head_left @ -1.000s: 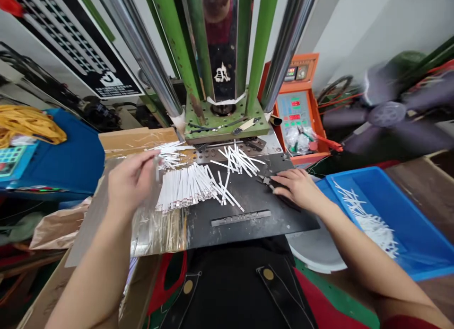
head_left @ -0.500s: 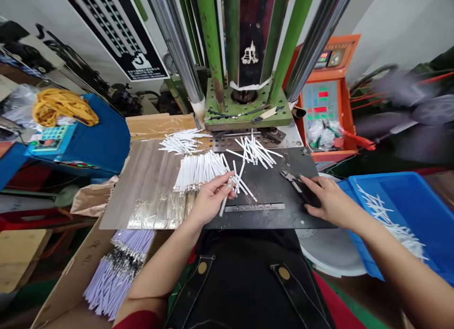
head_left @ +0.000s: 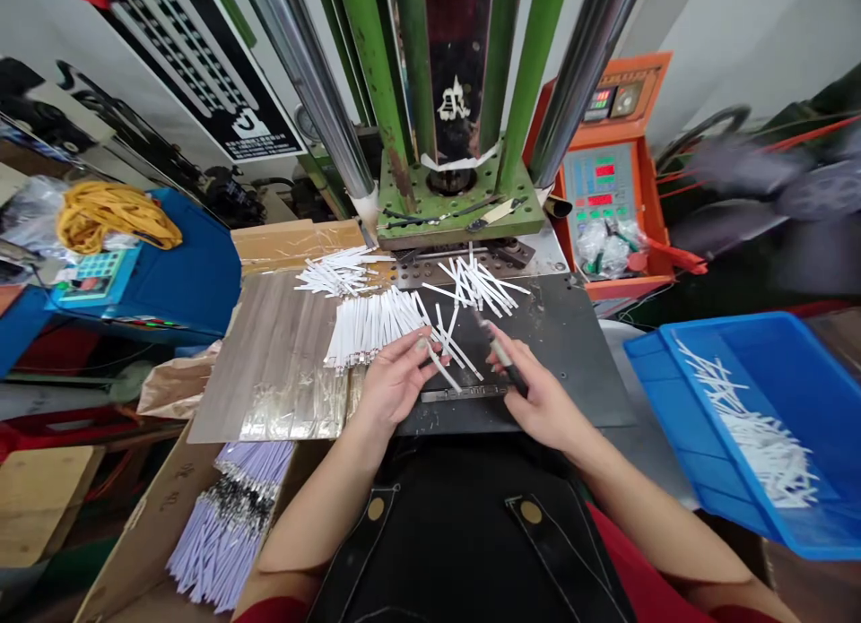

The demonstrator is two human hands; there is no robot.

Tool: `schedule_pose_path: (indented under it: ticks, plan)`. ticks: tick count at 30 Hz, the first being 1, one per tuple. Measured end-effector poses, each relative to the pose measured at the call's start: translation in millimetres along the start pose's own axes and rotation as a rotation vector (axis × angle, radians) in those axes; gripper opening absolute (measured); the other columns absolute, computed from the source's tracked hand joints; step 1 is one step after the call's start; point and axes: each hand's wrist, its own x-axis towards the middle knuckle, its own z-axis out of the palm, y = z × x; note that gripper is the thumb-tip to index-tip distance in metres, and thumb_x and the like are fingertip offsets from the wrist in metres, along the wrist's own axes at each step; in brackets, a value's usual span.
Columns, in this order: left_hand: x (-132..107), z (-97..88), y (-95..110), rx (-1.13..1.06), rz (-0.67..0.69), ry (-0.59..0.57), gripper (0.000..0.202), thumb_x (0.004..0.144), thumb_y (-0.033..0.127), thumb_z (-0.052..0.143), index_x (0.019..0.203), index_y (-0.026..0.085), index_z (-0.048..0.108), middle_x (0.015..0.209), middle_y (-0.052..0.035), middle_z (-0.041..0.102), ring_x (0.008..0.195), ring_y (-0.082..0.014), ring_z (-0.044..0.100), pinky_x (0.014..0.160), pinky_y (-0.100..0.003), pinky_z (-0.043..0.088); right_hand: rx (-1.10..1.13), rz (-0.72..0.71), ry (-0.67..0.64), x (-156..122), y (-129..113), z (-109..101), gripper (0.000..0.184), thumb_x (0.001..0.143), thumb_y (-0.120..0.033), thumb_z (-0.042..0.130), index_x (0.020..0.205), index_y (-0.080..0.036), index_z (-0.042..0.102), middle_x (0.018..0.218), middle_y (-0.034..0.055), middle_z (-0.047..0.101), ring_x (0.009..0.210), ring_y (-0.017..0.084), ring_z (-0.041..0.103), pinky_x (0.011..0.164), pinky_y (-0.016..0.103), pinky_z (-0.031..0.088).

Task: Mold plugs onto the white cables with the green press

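Between the thumb and fingers of my left hand (head_left: 396, 376) is a white strip (head_left: 444, 369), slanting down to the right. My right hand (head_left: 538, 388) is closed around a pair of cutting pliers (head_left: 508, 359), whose jaws point up and away and are blurred. Just beyond my left hand lies a fanned row of white strips (head_left: 373, 325). A looser pile of white strips (head_left: 481, 284) is on the dark work plate, past the pliers. Near the plate's front edge is a slotted metal bar (head_left: 464, 393), partly behind the held strip and my right hand.
A green press (head_left: 464, 215) stands at the back. Another white strip pile (head_left: 340, 272) lies left of it. To the right is a blue bin (head_left: 679, 426) with white scraps, and behind, an orange control box (head_left: 622, 184). Lower left, a cardboard box (head_left: 141, 524) holds lavender strips.
My right hand has lifted the pliers from the plate's right side and brought them left, near my left hand. The strip in my left hand has turned to point down-right.
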Motion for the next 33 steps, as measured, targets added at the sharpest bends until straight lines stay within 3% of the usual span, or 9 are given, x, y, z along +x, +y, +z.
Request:
schedule_pose_path:
  ticks: [2,5,9,23,28,33]
  plan:
    - [0,-0.2,-4,0.062,0.131,0.039,0.036,0.054,0.025,0.097,0.085,0.017,0.080,0.082,-0.0038,0.076,0.077,-0.0156,0.071,0.076,-0.031,0.063,-0.240,-0.082,-0.009,0,0,8,0.097,0.072,-0.006,0.047,0.160,-0.033,0.017,0.119,0.0096,0.050,0.116,0.028,0.047,0.106,0.056,0.037]
    - [0,-1.3,-7,0.141,0.245,0.051,0.034,0.055,0.030,0.097,0.085,0.020,0.082,0.084,-0.0038,0.078,0.074,-0.0147,0.072,0.073,-0.028,0.063,-0.373,-0.121,-0.075,0,1,13,0.105,0.072,-0.003,0.048,0.161,-0.036,0.002,0.121,0.0095,0.046,0.117,0.028,0.045,0.105,0.057,0.038]
    - [-1,-4.0,-11,0.216,0.365,0.019,0.029,0.065,0.035,0.092,0.090,0.023,0.082,0.091,-0.0037,0.077,0.081,-0.0154,0.072,0.075,-0.027,0.063,-0.457,-0.155,-0.088,0,0,14,0.093,0.082,-0.010,0.053,0.160,-0.039,0.011,0.116,0.0083,0.047,0.110,0.027,0.047,0.100,0.051,0.044]
    - [4,-21.7,-23,0.432,0.607,-0.011,0.017,0.085,0.032,0.077,0.101,0.028,0.080,0.095,-0.0031,0.072,0.085,-0.0130,0.069,0.078,-0.025,0.058,-0.550,-0.223,-0.070,-2,-2,18,0.097,0.077,-0.007,0.053,0.161,-0.035,0.013,0.117,0.0103,0.049,0.108,0.029,0.049,0.093,0.051,0.049]
    - [3,-25.1,-19,0.487,0.635,-0.008,0.017,0.085,0.033,0.078,0.100,0.028,0.080,0.095,-0.0036,0.071,0.085,-0.0134,0.068,0.078,-0.024,0.057,-0.550,-0.238,-0.074,0,0,18,0.096,0.077,-0.007,0.053,0.160,-0.035,0.015,0.117,0.0103,0.050,0.106,0.029,0.049,0.091,0.051,0.050]
    - [1,-20.9,-12,0.420,0.492,-0.043,0.024,0.080,0.043,0.080,0.096,0.024,0.081,0.093,-0.0047,0.071,0.080,-0.0147,0.067,0.075,-0.027,0.057,-0.516,-0.248,-0.085,0,-1,19,0.092,0.076,-0.006,0.052,0.159,-0.032,0.021,0.114,0.0102,0.051,0.105,0.028,0.052,0.092,0.049,0.052]
